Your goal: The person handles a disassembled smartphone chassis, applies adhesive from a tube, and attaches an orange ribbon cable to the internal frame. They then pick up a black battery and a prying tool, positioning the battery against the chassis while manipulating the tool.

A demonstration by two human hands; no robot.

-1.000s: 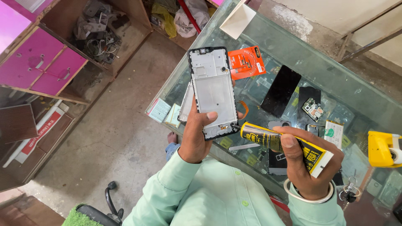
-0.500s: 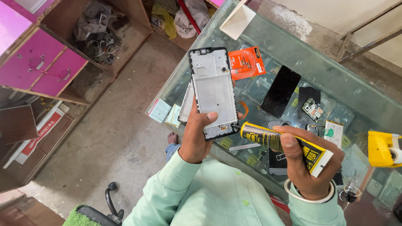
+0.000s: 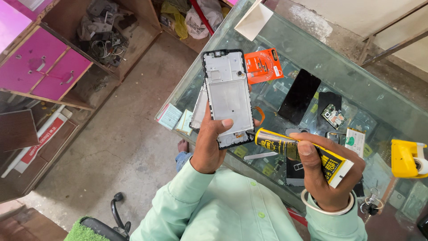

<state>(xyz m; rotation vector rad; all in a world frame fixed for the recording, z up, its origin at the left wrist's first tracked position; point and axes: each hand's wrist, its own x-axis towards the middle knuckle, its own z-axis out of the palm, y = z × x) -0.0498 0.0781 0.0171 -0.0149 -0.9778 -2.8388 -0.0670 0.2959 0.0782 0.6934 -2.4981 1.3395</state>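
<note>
Near: left hand (image 3: 209, 145) grips the phone frame (image 3: 226, 96) upright over the near-left edge of the glass counter (image 3: 339, 67); right hand (image 3: 327, 174) clasps a yellow-black adhesive tube (image 3: 303, 154), nozzle touching the frame's lower edge. Right, on the glass: yellow tape dispenser (image 3: 408, 158). Far left, across the concrete floor: an open wooden compartment (image 3: 133, 27) containing tangled cables and parts.

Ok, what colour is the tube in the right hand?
The glue tube is yellow with black markings, held in the right hand; clearest in the head view.

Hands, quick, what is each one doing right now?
Left hand: closed on the phone frame, thumb across its lower part.
Right hand: closed on the yellow-and-black glue tube, nozzle at the frame's bottom edge.
</note>
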